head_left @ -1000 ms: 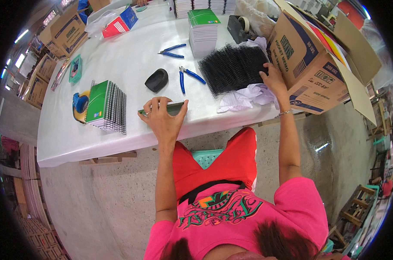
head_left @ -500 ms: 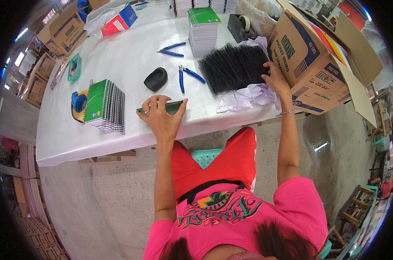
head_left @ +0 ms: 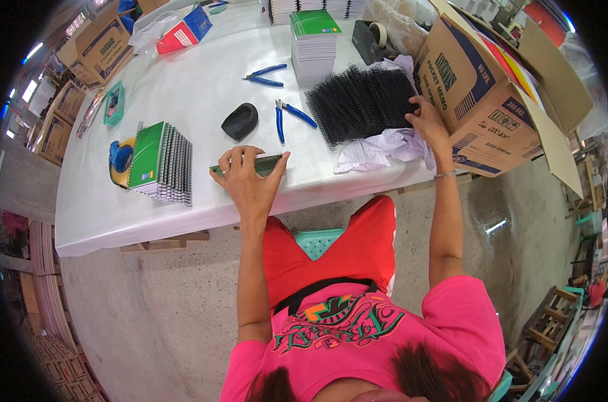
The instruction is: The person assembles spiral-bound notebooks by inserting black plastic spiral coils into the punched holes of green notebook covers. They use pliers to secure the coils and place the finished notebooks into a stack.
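My left hand [head_left: 249, 179] grips a small green-covered notebook [head_left: 267, 165] by its two ends, thumb on the right and fingers on the left, at the table's near edge. The notebook stands on edge, partly hidden behind the hand. Over on the right, my right hand [head_left: 427, 123] pinches the right end of a black spiral binding coil at the heap of black spiral coils [head_left: 361, 104]. That heap lies on crumpled white paper [head_left: 386, 151]. Left of my left hand is a stack of spiral-bound green notebooks [head_left: 158, 164].
Two blue-handled cutting pliers [head_left: 280, 120] and a black curved block [head_left: 240, 122] lie mid-table. Behind them rises a stack of green-topped pads without coils [head_left: 314, 50]. An open cardboard box [head_left: 468, 94] stands right of the coils. A tape dispenser [head_left: 121, 163] sits behind the left stack.
Almost nothing differs. Both hands keep their places on the notebook and the coils, while the whole picture shifts very slightly.
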### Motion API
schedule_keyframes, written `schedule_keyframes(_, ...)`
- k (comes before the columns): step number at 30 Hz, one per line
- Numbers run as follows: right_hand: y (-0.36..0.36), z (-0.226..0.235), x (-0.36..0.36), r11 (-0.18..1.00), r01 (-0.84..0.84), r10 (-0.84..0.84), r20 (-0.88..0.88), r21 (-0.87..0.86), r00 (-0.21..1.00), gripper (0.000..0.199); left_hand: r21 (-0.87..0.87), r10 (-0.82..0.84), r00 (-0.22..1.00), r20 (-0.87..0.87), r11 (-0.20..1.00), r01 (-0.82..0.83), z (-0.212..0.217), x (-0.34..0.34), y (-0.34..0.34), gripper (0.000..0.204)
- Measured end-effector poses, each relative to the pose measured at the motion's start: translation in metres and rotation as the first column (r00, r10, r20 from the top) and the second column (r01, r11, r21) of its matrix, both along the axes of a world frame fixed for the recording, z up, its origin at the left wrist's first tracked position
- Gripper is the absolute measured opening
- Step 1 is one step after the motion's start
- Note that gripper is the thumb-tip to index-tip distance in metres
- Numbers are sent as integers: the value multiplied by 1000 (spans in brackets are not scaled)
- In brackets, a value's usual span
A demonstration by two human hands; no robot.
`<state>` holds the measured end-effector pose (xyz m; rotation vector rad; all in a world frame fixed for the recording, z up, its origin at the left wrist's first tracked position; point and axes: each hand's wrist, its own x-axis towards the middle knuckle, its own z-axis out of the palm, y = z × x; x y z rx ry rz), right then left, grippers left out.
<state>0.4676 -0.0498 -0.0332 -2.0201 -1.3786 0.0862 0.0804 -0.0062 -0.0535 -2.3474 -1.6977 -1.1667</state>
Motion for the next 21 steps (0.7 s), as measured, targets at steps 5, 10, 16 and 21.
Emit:
schedule_keyframes(5, -5, 11, -5, 999, 6, -10, -111, -37, 994, 42, -3, 1, 1000, 1, 1000, -1, -1, -2, 1, 43)
schedule_keyframes(10, 0, 16, 5, 999, 30, -23, -170, 42, 985, 32, 28, -21, 1000, 4, 999, 21, 0, -2, 2, 45)
schedule_keyframes(16, 9, 29, -17, 890, 127, -70, -144, 437, 987, 26, 62, -52, 998, 32, 997, 50, 0, -4, 1, 51)
schedule_keyframes(21, 11, 13, -10, 952, 188, -247, 239, 243, 939, 25, 58, -14, 1000, 20, 998, 13, -1, 0, 1, 52)
